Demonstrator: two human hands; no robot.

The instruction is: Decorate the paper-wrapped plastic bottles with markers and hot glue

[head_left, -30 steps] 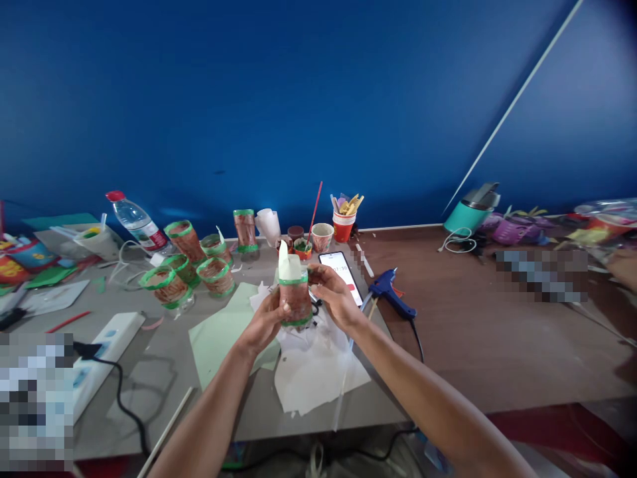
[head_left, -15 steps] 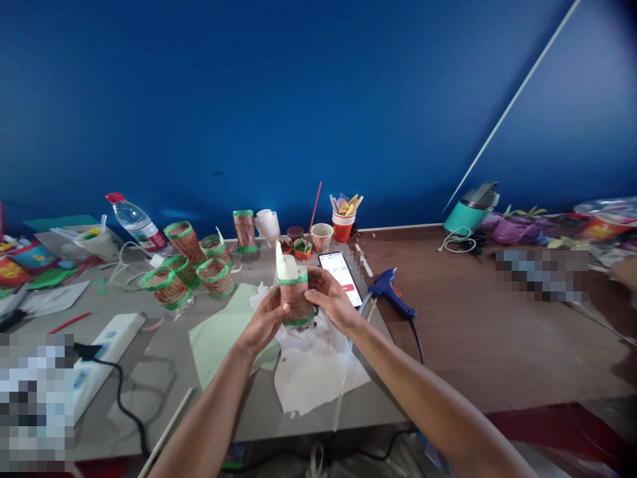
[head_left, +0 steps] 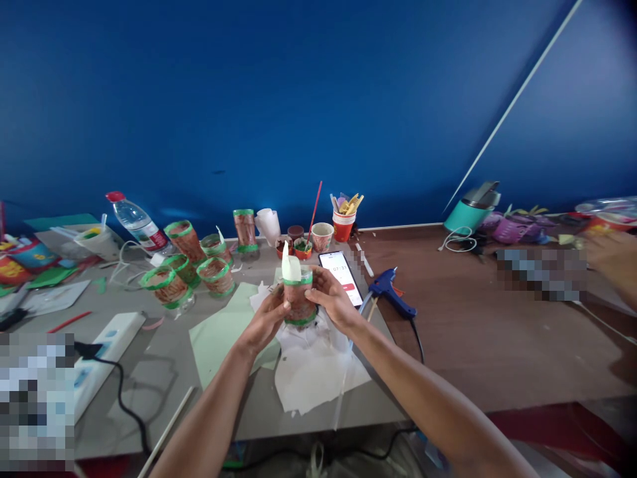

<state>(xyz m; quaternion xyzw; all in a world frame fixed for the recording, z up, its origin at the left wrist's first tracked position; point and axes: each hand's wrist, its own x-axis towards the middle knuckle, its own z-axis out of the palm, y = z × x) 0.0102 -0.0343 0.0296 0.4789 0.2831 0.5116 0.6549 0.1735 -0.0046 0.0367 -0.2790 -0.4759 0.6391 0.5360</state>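
Since the earlier frame my right hand (head_left: 332, 300) has closed in from the cup's far rim to wrap its side, and the brown cup with green bands (head_left: 298, 299) sits a little higher and more upright between both palms. My left hand (head_left: 263, 320) cups the near left side, fingers curled around the body, so both hands are pressed onto the cup, which hangs just above the white paper sheets (head_left: 313, 365) at the middle of the desk (head_left: 164, 372). A pale green paper strip (head_left: 290, 265) stands up out of the cup's mouth. To do this well, I judge the grip should stay light so the wall does not buckle, with thumbs smoothing along the green rim band while the strip is kept upright. The phone (head_left: 343, 275) and blue glue gun (head_left: 391, 295) lie just to the right, the finished cups (head_left: 199, 265) far left; another person's hand (head_left: 614, 259) shows at the far right edge.
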